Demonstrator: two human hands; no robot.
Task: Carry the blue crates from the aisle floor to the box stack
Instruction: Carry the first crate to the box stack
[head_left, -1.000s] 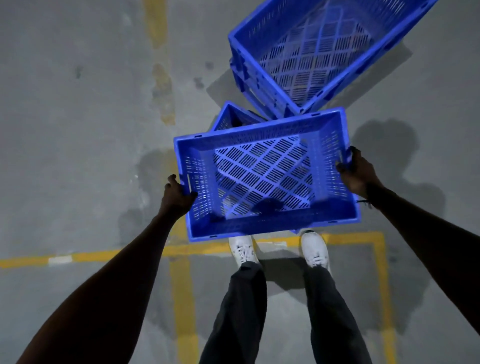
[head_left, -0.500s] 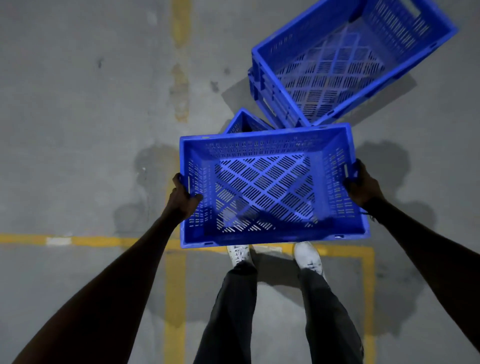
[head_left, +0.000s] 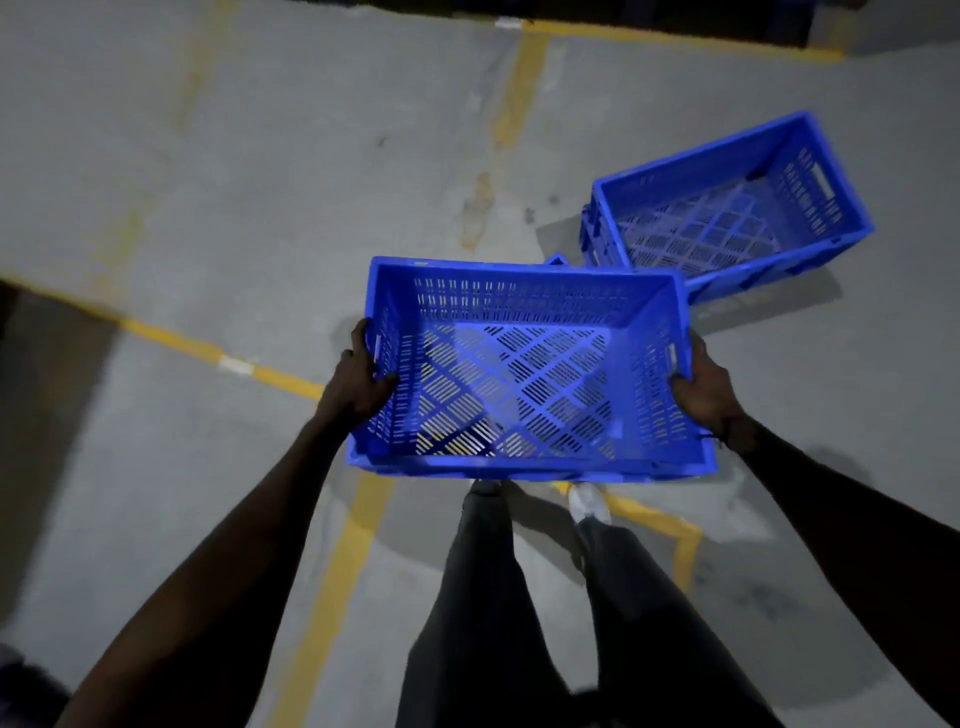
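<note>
You hold the carried crate (head_left: 524, 374) in front of your body, above the floor (head_left: 260, 182) and over your feet, with one hand on each short end wall. Your left hand (head_left: 358, 382) curls round the left rim, thumb hooked inside the wall and fingers (head_left: 363, 338) wrapped over the handle slot. Your right hand (head_left: 701, 384) grips the opposite handle in the same way, though its fingers are mostly hidden behind the wall.

Keep both grips level so the crate does not tip toward you; its near edge already sits slightly lower than the far one. I judge the carry has only just begun, and the box stack is not in view, so look up before walking.

The crate sits open side up. Its long axis runs left to right between your hands, square across your path. Beyond its far right corner, the second crate (head_left: 727, 208) rests on the floor, also open side up, skewed at an angle to the carried crate.
</note>
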